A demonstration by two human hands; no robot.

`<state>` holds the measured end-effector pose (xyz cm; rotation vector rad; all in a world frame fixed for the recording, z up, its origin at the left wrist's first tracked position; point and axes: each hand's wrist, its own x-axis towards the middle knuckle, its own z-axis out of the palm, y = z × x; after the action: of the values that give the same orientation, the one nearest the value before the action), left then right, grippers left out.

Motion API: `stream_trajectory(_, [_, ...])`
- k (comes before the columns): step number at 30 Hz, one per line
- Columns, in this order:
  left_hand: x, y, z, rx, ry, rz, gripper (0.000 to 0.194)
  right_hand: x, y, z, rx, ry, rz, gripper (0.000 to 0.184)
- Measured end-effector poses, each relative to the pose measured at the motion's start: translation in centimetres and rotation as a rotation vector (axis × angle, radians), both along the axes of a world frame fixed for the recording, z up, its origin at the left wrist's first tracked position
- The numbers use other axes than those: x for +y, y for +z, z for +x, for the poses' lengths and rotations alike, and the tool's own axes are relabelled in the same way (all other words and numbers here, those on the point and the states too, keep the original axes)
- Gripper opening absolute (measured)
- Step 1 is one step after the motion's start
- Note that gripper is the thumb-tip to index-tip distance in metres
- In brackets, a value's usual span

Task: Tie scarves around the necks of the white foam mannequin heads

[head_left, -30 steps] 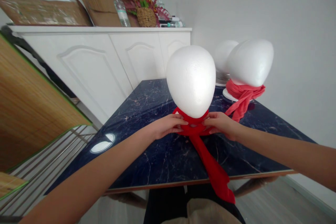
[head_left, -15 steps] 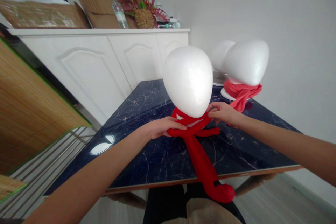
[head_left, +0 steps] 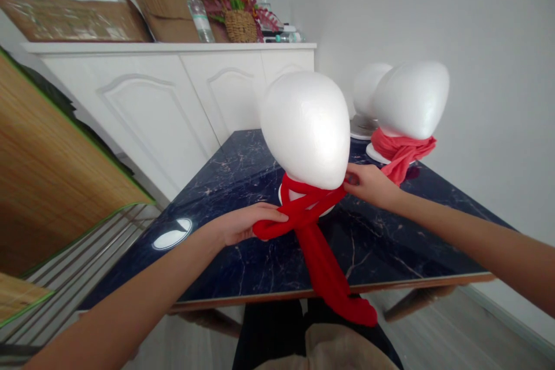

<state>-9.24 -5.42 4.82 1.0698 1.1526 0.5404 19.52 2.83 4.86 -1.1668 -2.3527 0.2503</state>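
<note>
Red scarf [head_left: 310, 225] wraps the neck of the foam head [head_left: 306, 127] on the dark counter [head_left: 243, 266], its tail hanging over the near edge. The left hand [head_left: 236, 224] pinches one end; the right hand [head_left: 366, 184] grips the wrap at the neck. A hard tug could likely tip the light head, or the cloth could slip loose.

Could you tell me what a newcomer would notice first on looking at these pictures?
The eye lands first on the white foam head at the near middle of the dark marble table, with a bright red scarf wound round its neck and trailing over the table's front edge. The left hand holds one scarf end while the right hand pinches the wrap by the neck. Behind to the right stands a second foam head wearing a coral scarf.
</note>
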Motion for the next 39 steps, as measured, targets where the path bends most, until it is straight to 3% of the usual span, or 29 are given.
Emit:
stream_trajectory(4, [-0.8,-0.1,-0.5,-0.206,0.034,0.158,0.031,-0.4,-0.7,0.2,-0.069,0.004,0.150,0.017])
stream_trajectory(7, [-1.1,-0.8,-0.3,-0.317,0.102,0.243,0.018,-0.9,-1.6,0.3,-0.226,0.120,0.281,0.018])
stream_trajectory(10, [-1.1,-1.2,-0.1,-0.314,0.192,0.214,0.020,-1.3,-2.1,0.2,-0.459,0.324,0.371,0.031])
stream_trajectory(12, [-1.1,-1.0,-0.5,-0.269,0.233,0.137,0.017,-1.3,-2.2,0.1,-0.508,0.361,0.389,0.034])
stream_trajectory(17, [-1.8,0.3,-2.9,-0.049,0.126,-0.047,0.020,-1.0,-1.6,-0.1,-0.576,0.261,0.422,0.024])
stream_trajectory(22, [-3.2,0.7,-4.9,-0.026,0.062,0.097,0.028,-0.9,-1.3,-1.0,-0.545,0.154,0.334,0.027])
stream_trajectory(27, [-4.9,-0.3,-4.5,-0.122,0.088,0.265,0.016,-0.8,-1.2,-1.9,-0.463,0.078,0.314,0.027])
stream_trajectory(30, [-5.7,-0.8,-4.1,-0.148,0.116,0.173,0.024,-0.8,-1.0,-2.3,-0.431,0.029,0.293,0.026])
stream_trajectory(35, [-6.1,-0.7,-4.3,-0.014,0.278,-0.047,0.028,-0.7,-0.6,-3.1,-0.431,-0.037,0.238,0.027])
stream_trajectory(39, [-6.0,-0.9,-4.9,-0.118,0.188,0.060,0.021,-0.4,-0.4,-3.3,-0.437,-0.091,0.216,0.026])
